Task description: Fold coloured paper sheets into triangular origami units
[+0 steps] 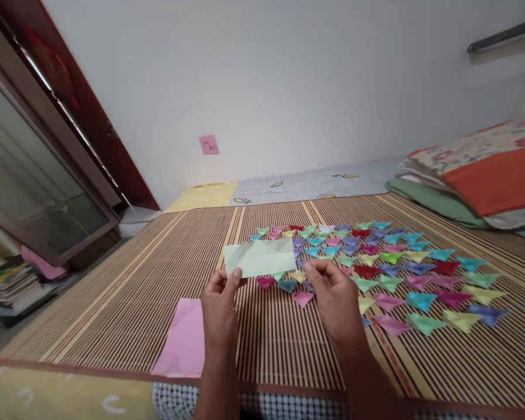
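Observation:
A rectangular sheet of pale green paper (260,256) is held up above the mat, lightly creased. My left hand (222,303) pinches its lower left corner, thumb on the near face. Just beside the sheet's lower right corner is my right hand (335,297), its thumb and curled fingers drawn together. Whether those fingertips touch the paper I cannot tell. Behind and to the right, several small folded paper shapes (389,283) in many colours lie in rows. A pink stack of paper (181,341) lies left of my left forearm, which partly covers it.
The striped bamboo mat (126,291) covers the bed. Folded bedding (485,175) is piled at the right by the white wall. A pink note (209,144) is stuck on that wall. A glass-panelled cabinet (39,169) and a pile of books (9,286) are at the left.

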Demonstrator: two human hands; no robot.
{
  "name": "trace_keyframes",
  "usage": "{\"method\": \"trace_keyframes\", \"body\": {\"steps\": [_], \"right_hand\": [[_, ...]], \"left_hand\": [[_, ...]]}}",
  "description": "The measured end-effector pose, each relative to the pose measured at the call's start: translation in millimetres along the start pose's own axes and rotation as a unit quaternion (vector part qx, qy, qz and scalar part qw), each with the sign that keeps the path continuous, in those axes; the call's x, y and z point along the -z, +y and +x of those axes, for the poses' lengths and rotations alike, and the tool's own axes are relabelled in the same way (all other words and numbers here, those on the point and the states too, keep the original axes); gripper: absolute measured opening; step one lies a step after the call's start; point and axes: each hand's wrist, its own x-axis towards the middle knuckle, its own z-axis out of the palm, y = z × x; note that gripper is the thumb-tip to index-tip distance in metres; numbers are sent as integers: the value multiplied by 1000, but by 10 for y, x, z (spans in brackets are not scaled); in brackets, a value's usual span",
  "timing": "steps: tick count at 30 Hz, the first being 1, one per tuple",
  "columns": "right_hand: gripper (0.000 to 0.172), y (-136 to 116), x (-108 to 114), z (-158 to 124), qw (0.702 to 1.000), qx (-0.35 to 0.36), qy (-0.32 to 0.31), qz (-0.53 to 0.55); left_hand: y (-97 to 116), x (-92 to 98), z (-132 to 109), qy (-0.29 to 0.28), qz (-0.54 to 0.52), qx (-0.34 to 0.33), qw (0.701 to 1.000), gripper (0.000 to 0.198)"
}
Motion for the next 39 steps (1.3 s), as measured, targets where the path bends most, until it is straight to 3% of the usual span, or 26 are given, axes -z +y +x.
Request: {"method": "trace_keyframes", "body": {"steps": [2,4,6,10,14,16,18,20,23,27,34,37,39], "right_hand": [[41,22,-8,-18,998,-23,-45,-25],[51,60,-58,-44,985,-72,-155,-21],[52,99,-149,-70,973,-122,-194,28],[45,117,-326,-64,968,-166,-117,147],[37,92,-418,-21,969,-151,-88,176],[35,103,-470,-32,974,-125,-81,168],[35,128,-531,-65,978,-111,-75,162],[37,159,-582,-95,977,-118,-93,153],[40,203,-603,-92,974,-131,-137,126],[36,258,-516,-18,979,-118,-137,90],[32,232,-335,24,971,-99,-216,31],[35,203,-320,30,973,-85,-211,28],[36,197,-326,38,977,-85,-190,39]], "left_hand": [[7,52,26,4,6,-19,1000,32],[30,94,40,-6,22,-34,999,32],[62,122,46,-39,44,-42,997,33],[120,151,71,-97,61,-51,992,35],[135,143,127,-28,14,-78,996,28],[110,125,147,5,-26,-51,998,44],[54,113,156,-10,-52,7,999,57],[-28,115,157,-46,-53,58,996,47],[-150,140,156,-60,-3,73,996,30],[-208,153,149,-89,36,70,993,30],[-142,167,133,-23,-7,83,996,37],[-116,151,128,-5,-27,73,997,38],[-102,120,119,-23,-47,83,995,35]]}}
